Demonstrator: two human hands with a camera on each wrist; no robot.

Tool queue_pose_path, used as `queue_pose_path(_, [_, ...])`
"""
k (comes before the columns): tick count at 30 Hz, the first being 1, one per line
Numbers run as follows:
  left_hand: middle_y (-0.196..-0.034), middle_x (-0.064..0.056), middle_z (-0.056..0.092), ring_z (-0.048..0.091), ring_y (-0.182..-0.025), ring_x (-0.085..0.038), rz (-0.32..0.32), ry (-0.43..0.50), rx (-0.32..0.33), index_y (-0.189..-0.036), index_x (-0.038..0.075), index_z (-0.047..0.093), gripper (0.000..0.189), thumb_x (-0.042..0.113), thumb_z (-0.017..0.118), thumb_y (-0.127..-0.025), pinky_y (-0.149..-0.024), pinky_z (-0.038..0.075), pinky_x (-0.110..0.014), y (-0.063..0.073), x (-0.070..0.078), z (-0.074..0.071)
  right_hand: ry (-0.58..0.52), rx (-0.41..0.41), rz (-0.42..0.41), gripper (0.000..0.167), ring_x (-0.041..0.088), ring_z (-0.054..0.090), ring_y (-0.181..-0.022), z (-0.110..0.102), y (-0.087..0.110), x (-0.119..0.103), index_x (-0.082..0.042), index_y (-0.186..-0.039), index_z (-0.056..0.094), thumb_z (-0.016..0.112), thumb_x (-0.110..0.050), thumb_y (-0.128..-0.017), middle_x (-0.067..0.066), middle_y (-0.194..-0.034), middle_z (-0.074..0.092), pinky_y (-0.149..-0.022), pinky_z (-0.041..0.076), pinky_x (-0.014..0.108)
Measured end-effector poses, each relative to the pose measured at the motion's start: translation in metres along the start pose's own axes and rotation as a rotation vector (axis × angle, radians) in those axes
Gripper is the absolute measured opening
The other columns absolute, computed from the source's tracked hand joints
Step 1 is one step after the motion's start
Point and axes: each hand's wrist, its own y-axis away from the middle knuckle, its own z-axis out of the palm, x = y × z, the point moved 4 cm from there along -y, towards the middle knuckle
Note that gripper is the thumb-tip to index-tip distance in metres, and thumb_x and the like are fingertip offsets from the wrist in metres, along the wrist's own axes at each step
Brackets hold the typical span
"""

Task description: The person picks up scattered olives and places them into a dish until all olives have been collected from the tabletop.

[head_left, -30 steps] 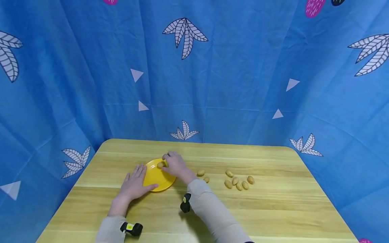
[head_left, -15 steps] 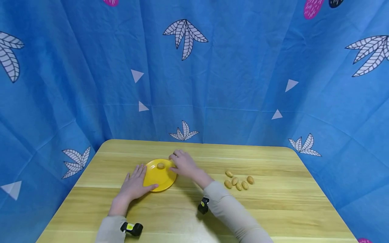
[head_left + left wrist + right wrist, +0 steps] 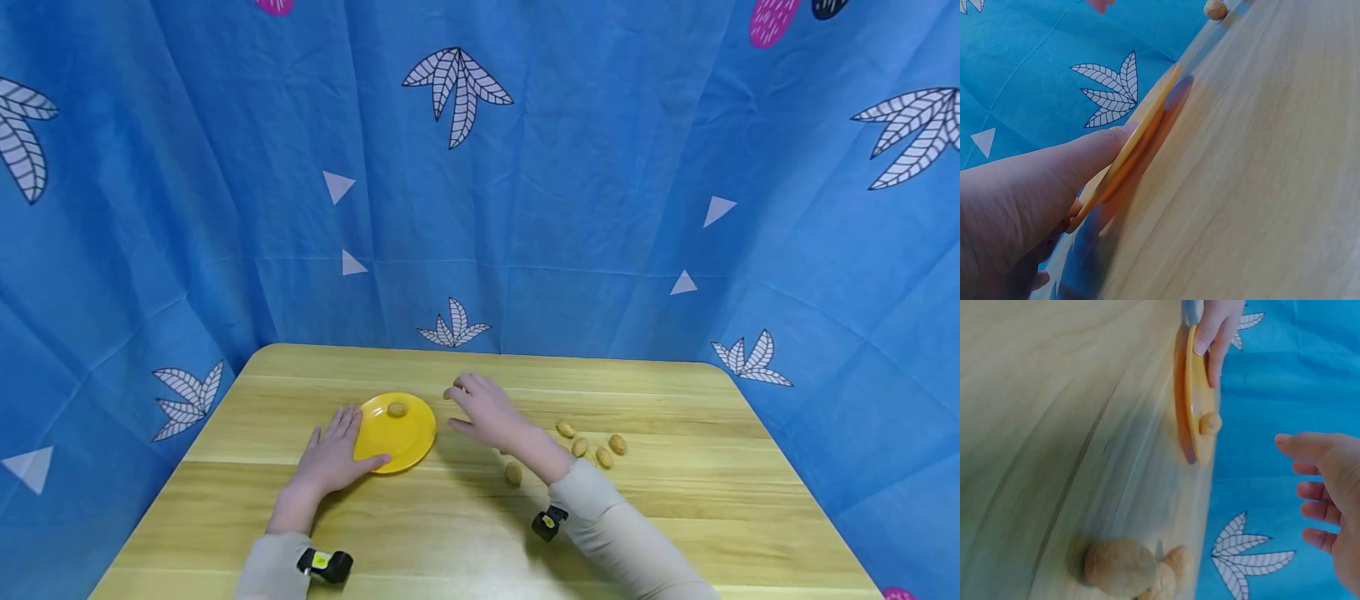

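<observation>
One tan, oval walnut (image 3: 397, 409) lies on the round yellow plate (image 3: 397, 446), towards its far side. My left hand (image 3: 333, 458) rests on the plate's left and near rim, fingers straight and thumb spread apart. In the left wrist view the thumb (image 3: 1094, 153) lies over the rim. My right hand (image 3: 491, 414) hovers to the right of the plate, apart from it. Nothing is between its loosely bent fingers and thumb, as the right wrist view also shows. Below my right wrist lies a loose walnut (image 3: 513, 474), beside another mostly hidden by the wrist.
Several more walnuts (image 3: 580, 447) lie in a loose group right of my right forearm, which partly covers them. The wooden table (image 3: 360, 533) is backed by a blue patterned curtain (image 3: 600, 208). A black camera (image 3: 550, 523) is strapped to my right wrist.
My right hand has let go of the walnut on the plate and moved right, off the plate. A walnut below the right wrist now lies nearer the front. My left hand stays put.
</observation>
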Motion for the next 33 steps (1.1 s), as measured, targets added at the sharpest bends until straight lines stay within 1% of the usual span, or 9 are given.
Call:
queue_pose_path(6, [-0.161, -0.024, 0.014, 0.009, -0.150, -0.042, -0.002, 0.003, 0.000, -0.153, -0.004, 0.019, 0.107, 0.070, 0.055, -0.085, -0.116, 0.007, -0.069, 0.001, 0.000, 0.000, 0.035, 0.015, 0.001, 0.034, 0.021, 0.055, -0.100, -0.011, 0.018, 0.001, -0.011, -0.110, 0.065, 0.078, -0.025, -0.083, 0.004, -0.105, 0.059, -0.090, 0.049, 0.037])
queue_pose_path(13, [-0.161, -0.024, 0.015, 0.010, -0.150, -0.043, -0.004, 0.000, -0.003, -0.153, -0.004, 0.020, 0.107, 0.070, 0.055, -0.084, -0.116, 0.007, -0.068, 0.001, 0.000, 0.001, 0.037, 0.034, 0.010, 0.034, 0.019, 0.055, -0.096, -0.021, 0.042, 0.003, -0.010, -0.110, 0.065, 0.078, -0.026, -0.083, 0.003, -0.104, 0.059, -0.083, 0.049, 0.036])
queue_pose_path(18, [-0.161, -0.024, 0.015, 0.010, -0.150, -0.043, -0.002, -0.001, 0.005, -0.153, -0.003, 0.020, 0.106, 0.070, 0.055, -0.085, -0.116, 0.008, -0.069, 0.000, 0.000, 0.000, 0.019, 0.046, 0.058, 0.032, 0.018, 0.055, -0.096, -0.025, 0.058, 0.006, -0.011, -0.109, 0.065, 0.077, -0.027, -0.084, 0.002, -0.104, 0.059, -0.083, 0.050, 0.035])
queue_pose_path(23, [-0.161, -0.024, 0.015, 0.010, -0.150, -0.043, -0.001, 0.008, 0.009, -0.153, -0.004, 0.020, 0.107, 0.070, 0.055, -0.084, -0.116, 0.008, -0.069, 0.001, -0.001, 0.001, -0.008, 0.048, 0.148, 0.032, 0.019, 0.056, -0.099, -0.027, 0.075, 0.009, -0.012, -0.110, 0.065, 0.076, -0.029, -0.085, 0.002, -0.107, 0.060, -0.084, 0.050, 0.036])
queue_pose_path(26, [-0.161, -0.024, 0.015, 0.011, -0.150, -0.043, 0.001, 0.003, 0.011, -0.153, -0.004, 0.020, 0.107, 0.070, 0.055, -0.084, -0.116, 0.009, -0.069, 0.001, -0.001, 0.000, -0.057, 0.060, 0.224, 0.033, 0.021, 0.057, -0.101, -0.026, 0.084, 0.011, -0.011, -0.110, 0.065, 0.076, -0.028, -0.084, 0.003, -0.108, 0.061, -0.086, 0.050, 0.039])
queue_pose_path(31, [-0.161, -0.024, 0.016, 0.011, -0.150, -0.043, 0.007, -0.006, 0.011, -0.153, -0.003, 0.019, 0.106, 0.069, 0.055, -0.085, -0.116, 0.009, -0.069, -0.001, 0.000, 0.000, -0.144, 0.090, 0.356, 0.034, 0.025, 0.057, -0.103, -0.017, 0.096, 0.014, -0.009, -0.109, 0.066, 0.078, -0.025, -0.083, 0.005, -0.108, 0.063, -0.089, 0.049, 0.043])
queue_pose_path(33, [-0.161, -0.024, 0.015, 0.010, -0.150, -0.043, 0.008, -0.001, 0.006, -0.153, -0.003, 0.019, 0.106, 0.069, 0.055, -0.085, -0.116, 0.008, -0.069, -0.001, 0.000, 0.001, -0.176, 0.097, 0.408, 0.033, 0.025, 0.057, -0.102, -0.012, 0.102, 0.013, -0.009, -0.109, 0.067, 0.079, -0.025, -0.082, 0.004, -0.108, 0.063, -0.087, 0.049, 0.044])
